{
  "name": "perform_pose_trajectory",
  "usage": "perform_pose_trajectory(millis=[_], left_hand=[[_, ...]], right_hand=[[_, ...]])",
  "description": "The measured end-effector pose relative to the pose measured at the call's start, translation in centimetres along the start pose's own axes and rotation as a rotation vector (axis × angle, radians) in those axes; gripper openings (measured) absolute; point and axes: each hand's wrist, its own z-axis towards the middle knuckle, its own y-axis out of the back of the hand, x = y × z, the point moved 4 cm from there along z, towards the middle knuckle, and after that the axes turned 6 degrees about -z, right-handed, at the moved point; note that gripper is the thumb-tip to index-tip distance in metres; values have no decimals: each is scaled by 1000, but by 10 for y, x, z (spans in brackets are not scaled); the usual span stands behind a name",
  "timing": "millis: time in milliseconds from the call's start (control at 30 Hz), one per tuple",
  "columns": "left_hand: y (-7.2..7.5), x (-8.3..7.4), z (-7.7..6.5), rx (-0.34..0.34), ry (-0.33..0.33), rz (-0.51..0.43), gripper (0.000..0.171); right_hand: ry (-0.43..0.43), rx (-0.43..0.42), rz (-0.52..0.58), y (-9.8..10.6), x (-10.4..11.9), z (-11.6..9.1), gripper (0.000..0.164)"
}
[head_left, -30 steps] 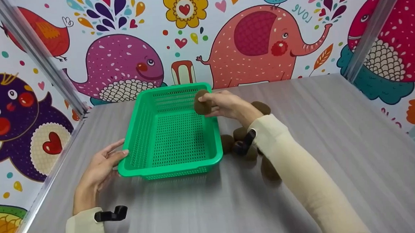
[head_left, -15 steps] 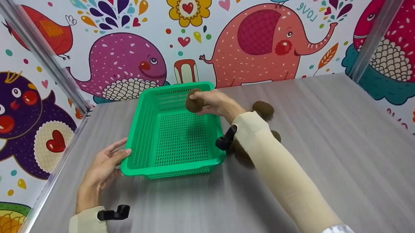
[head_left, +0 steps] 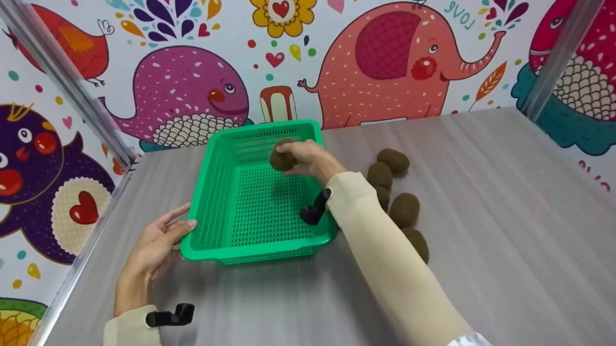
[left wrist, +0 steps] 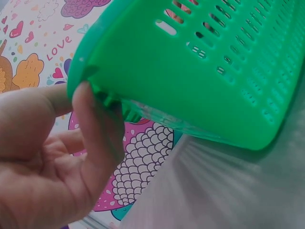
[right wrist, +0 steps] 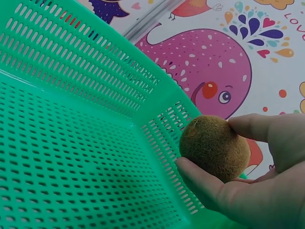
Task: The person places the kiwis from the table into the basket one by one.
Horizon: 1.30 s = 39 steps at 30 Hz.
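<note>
the word "love" (head_left: 461,16) is on the wall (head_left: 333,59), next to the pink elephant (head_left: 397,60). from the head view its letters look upside down. in the left wrist view "love" (left wrist: 59,49) shows again on the wall, in purple letters. no other words or numbers can be read.

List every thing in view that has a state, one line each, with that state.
green basket: upright on the table, nothing lying in it.
held kiwi: pinched in the air over the basket's far end.
right hand: grips the held kiwi.
left hand: fingers fairly straight, touching the basket's near left corner.
loose kiwis: lying on the table right of the basket.
</note>
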Motion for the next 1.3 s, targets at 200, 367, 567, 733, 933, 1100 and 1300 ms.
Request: perform_pose_trajectory(millis=[200,367,567,733,933,1100,1300], left_hand=[[-1,-1,0,-1,-3,8,72],[0,-3,0,-8,0,15,72],[-1,-4,1,0,-3,10,73],[-1,-3,0,-4,2,13,72],[-2,-1,1,-5,-7,17,72],[-3,-1,1,2,-8,4,72],[-1,-2,-1,-3,-4,25,72]], right_hand=[[-25,-23,-9,-2,-10,5,59],[-41,-36,-13,-4,-14,8,59],[-54,-69,-19,-2,-15,9,59],[-59,-72,-42,-3,-16,9,59],[-67,-63,-75,-2,-17,7,62],[-94,-45,-98,-1,-15,2,66],[-76,-24,-94,2,-3,-5,67]])
